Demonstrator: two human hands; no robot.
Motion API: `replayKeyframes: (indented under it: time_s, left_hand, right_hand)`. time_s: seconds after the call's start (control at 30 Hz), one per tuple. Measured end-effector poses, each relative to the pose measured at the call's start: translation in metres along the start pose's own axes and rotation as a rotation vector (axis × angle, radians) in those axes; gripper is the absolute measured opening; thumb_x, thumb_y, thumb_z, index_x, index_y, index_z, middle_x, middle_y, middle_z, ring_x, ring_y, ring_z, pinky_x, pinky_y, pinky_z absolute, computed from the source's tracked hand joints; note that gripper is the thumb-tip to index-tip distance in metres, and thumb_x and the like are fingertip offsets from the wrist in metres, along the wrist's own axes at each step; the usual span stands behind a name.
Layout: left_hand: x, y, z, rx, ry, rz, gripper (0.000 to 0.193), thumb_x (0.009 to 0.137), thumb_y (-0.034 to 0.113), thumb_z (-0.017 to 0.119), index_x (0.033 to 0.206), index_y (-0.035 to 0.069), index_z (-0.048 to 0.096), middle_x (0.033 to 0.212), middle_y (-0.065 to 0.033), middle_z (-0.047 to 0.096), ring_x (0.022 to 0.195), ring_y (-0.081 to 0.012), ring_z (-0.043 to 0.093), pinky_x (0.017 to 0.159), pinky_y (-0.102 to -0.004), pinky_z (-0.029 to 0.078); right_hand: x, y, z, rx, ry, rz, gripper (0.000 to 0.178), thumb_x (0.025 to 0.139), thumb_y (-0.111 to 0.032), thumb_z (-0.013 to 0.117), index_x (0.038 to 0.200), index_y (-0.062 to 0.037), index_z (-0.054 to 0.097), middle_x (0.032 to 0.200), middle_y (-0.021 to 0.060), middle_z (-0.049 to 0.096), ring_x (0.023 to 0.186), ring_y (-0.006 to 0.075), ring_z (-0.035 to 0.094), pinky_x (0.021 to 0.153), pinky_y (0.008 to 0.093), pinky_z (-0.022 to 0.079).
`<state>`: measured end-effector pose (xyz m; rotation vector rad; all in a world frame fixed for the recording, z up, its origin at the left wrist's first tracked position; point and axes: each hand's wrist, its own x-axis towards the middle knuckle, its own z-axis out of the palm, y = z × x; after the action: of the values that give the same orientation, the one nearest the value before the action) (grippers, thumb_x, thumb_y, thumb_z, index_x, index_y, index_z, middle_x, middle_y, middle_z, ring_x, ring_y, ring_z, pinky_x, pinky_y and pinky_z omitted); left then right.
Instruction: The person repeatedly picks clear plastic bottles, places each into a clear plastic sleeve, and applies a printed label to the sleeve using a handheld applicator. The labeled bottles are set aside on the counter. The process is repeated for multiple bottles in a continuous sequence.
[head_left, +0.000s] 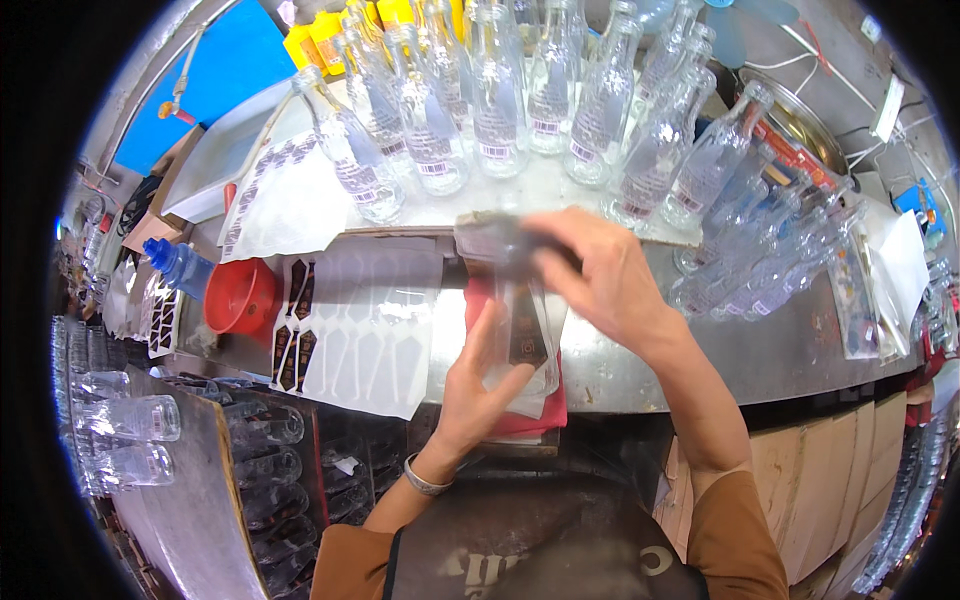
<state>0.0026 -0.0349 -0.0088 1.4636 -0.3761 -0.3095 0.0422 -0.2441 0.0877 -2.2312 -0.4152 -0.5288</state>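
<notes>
A clear glass bottle (pixel 497 345) lies on a red cloth (pixel 550 405) at the front of the metal bench, a dark tie-shaped label (pixel 527 335) on its side. My left hand (pixel 470 395) steadies this bottle, thumb and forefinger on either side of it. Over the bottle's far end, my right hand (pixel 605 285) is curled round a dark, motion-blurred thing (pixel 535 240) whose kind I cannot make out. To the left lies a white backing sheet (pixel 370 340), with several dark tie-shaped labels (pixel 292 350) along its left edge.
Several upright clear bottles (pixel 497 120) crowd the raised white shelf; more bottles (pixel 740 250) stand at the right. A red plastic cup (pixel 240 297) and a blue-capped bottle (pixel 178 265) sit at the left. Cardboard boxes (pixel 800 480) are below the bench at right, stacked bottles (pixel 270 470) below left.
</notes>
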Motion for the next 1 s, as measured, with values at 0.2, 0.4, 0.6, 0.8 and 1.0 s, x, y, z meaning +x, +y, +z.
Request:
replayKeyframes:
  time_s: [0.2,0.4,0.6,0.8,1.0]
  left_hand:
    - [-0.003,0.004,-0.002,-0.001,0.009,-0.01,0.083,0.09,0.002,0.069,0.158,-0.004,0.022,0.159,-0.0203,0.036,0.145,-0.0256,0.038,0.118,-0.039,0.032]
    - [0.021,0.018,-0.029,-0.203,0.131,-0.103,0.062,0.102,0.024,0.05,0.154,-0.004,0.03,0.153,-0.0229,0.042,0.142,-0.0292,0.043,0.116,-0.0433,0.035]
    - [0.08,0.018,0.0,-0.034,0.161,-0.188,0.054,0.106,0.045,0.05,0.127,-0.004,0.051,0.115,-0.0111,0.062,0.104,-0.0148,0.062,0.094,-0.0327,0.049]
    - [0.083,0.015,0.015,0.002,0.221,-0.146,0.054,0.106,0.042,0.052,0.125,-0.008,0.047,0.106,-0.0174,0.065,0.096,-0.0194,0.067,0.084,-0.0309,0.053]
    - [0.08,0.018,0.016,0.004,0.224,-0.136,0.057,0.105,0.042,0.054,0.127,-0.01,0.044,0.108,-0.0204,0.067,0.097,-0.0209,0.068,0.086,-0.0312,0.053]
  right_hand:
    - [0.002,-0.005,0.006,-0.152,-0.003,-0.235,0.027,0.079,-0.001,0.069,0.105,-0.0053,0.068,0.103,0.0128,0.07,0.094,0.033,0.067,0.083,0.0412,0.053]
    - [-0.062,-0.037,0.008,0.093,-0.341,-0.18,0.032,0.076,0.001,0.073,0.106,-0.0113,0.07,0.097,0.0089,0.067,0.086,0.028,0.066,0.075,0.0393,0.054]
    - [-0.018,0.026,0.002,0.43,0.193,0.355,0.025,0.1,-0.01,0.056,0.12,-0.0001,0.067,0.103,0.0065,0.07,0.093,0.01,0.062,0.085,0.0274,0.05]
    - [-0.035,0.042,0.022,0.625,-0.032,0.589,0.038,0.106,-0.03,0.051,0.101,0.0029,0.071,0.086,0.0022,0.067,0.078,0.0068,0.057,0.074,0.0239,0.047]
    - [-0.018,0.031,0.029,0.383,-0.189,0.622,0.055,0.097,-0.047,0.062,0.098,0.0073,0.072,0.086,0.0158,0.075,0.08,0.0201,0.072,0.075,0.0331,0.054]
